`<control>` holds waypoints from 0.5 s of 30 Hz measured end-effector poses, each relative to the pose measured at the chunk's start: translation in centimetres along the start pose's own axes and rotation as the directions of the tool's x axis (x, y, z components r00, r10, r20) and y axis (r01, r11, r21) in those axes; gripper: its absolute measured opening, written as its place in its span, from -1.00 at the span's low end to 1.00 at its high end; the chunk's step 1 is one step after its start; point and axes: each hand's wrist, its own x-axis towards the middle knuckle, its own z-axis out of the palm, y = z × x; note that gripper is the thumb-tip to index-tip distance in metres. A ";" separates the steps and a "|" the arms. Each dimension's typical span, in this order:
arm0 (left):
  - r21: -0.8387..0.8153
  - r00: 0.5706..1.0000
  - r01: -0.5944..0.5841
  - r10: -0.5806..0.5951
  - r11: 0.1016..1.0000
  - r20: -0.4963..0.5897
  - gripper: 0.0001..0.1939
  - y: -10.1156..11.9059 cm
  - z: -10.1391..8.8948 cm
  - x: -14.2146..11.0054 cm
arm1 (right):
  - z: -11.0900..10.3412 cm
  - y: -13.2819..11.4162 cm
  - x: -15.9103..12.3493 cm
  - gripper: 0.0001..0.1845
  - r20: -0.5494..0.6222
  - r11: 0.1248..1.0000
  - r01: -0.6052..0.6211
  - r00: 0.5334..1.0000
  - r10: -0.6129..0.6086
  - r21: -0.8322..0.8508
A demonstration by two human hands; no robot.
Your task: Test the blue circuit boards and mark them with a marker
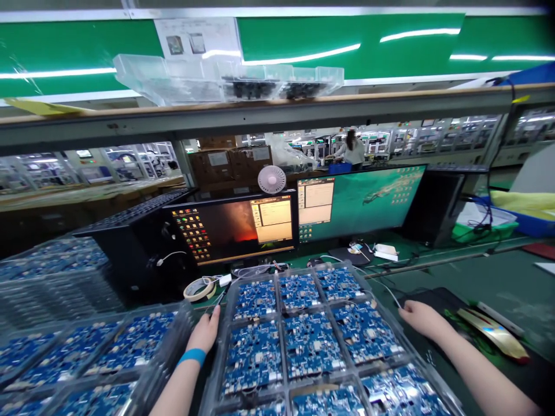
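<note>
My right hand (422,319) pinches the end of a thin white cable (387,287) to the right of the tray. The cable runs back toward the monitors. My left hand (204,330), with a blue band (192,357) at the wrist, is closed at the tray's left side. A thin strand rises from its fingertips toward a small white plug (225,281); what it grips is too small to name. Between both hands lies a clear compartment tray (281,341) filled with blue circuit boards (311,342).
More board trays (162,355) are stacked at left. Behind stand two lit monitors (234,228), black computer cases (437,202), a small fan (272,179) and a tape roll (199,289). A gold-coloured device (494,332) lies at right. A shelf (277,112) crosses above; a person (353,151) stands far back.
</note>
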 end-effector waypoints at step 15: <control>-0.187 0.993 0.114 -0.113 0.976 0.015 -0.72 3.9 -0.1 3.4 | 3.3 -3.0 -6.0 -0.71 -0.114 0.988 0.126 0.987 -0.115 0.093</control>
